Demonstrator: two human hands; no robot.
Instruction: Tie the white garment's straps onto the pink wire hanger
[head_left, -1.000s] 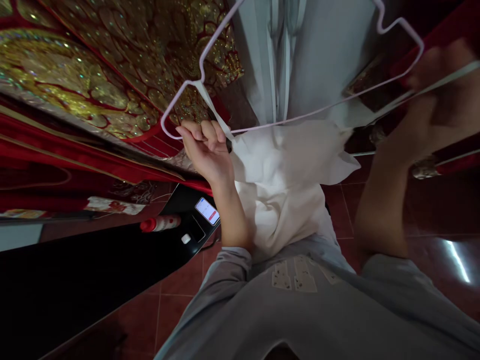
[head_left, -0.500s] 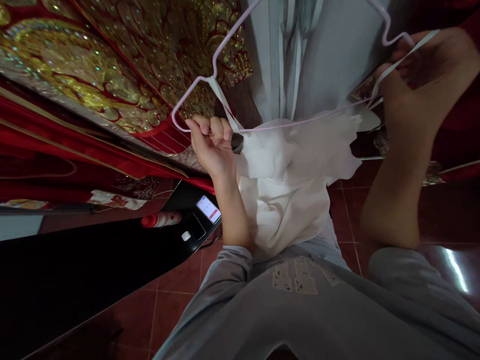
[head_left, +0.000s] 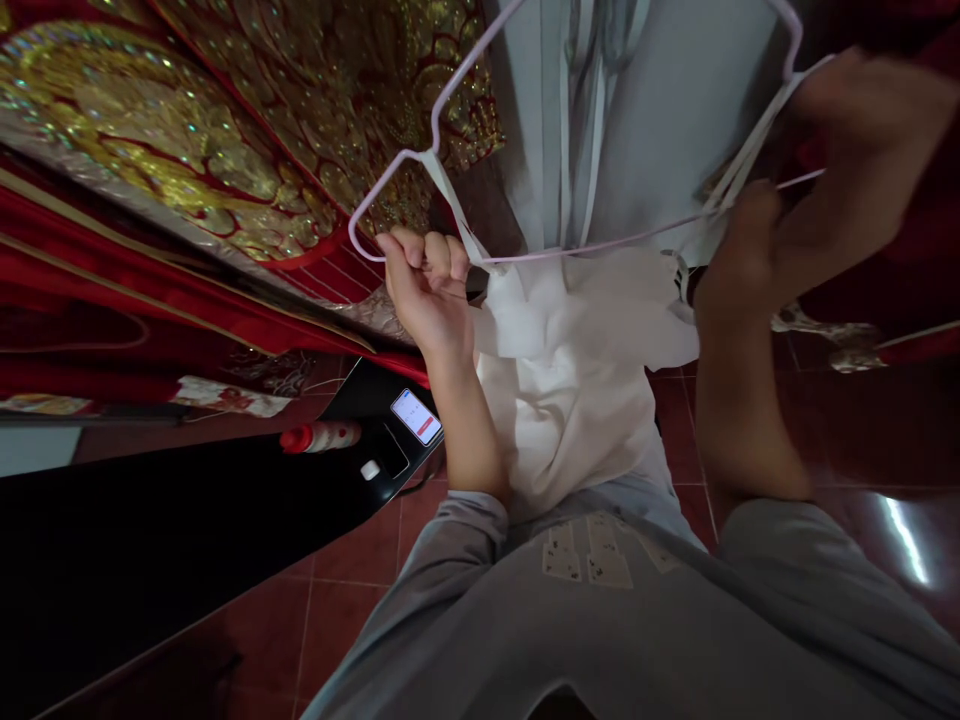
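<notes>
A pale pink hanger [head_left: 600, 247] spans the upper middle, with a white garment [head_left: 555, 340] hanging below its bottom bar. My left hand [head_left: 431, 285] is closed around the hanger's lower left corner, beside a white strap that loops over the left shoulder notch. The right strap [head_left: 742, 165] now runs up to the hanger's right notch. My right hand [head_left: 817, 170] is at that end of the hanger, blurred by motion; its fingers and whatever they touch cannot be made out.
Red garments with gold sequins [head_left: 187, 160] hang at the left, and grey fabric [head_left: 660, 110] hangs behind the hanger. A black table [head_left: 187, 520] at the lower left bears a lit phone [head_left: 416, 416], a red-capped bottle [head_left: 321, 437] and a small white case [head_left: 370, 469].
The right strap has gone from being stretched over my right hand to lying at the hanger's right notch. My right forearm has moved left. My left hand keeps its grip.
</notes>
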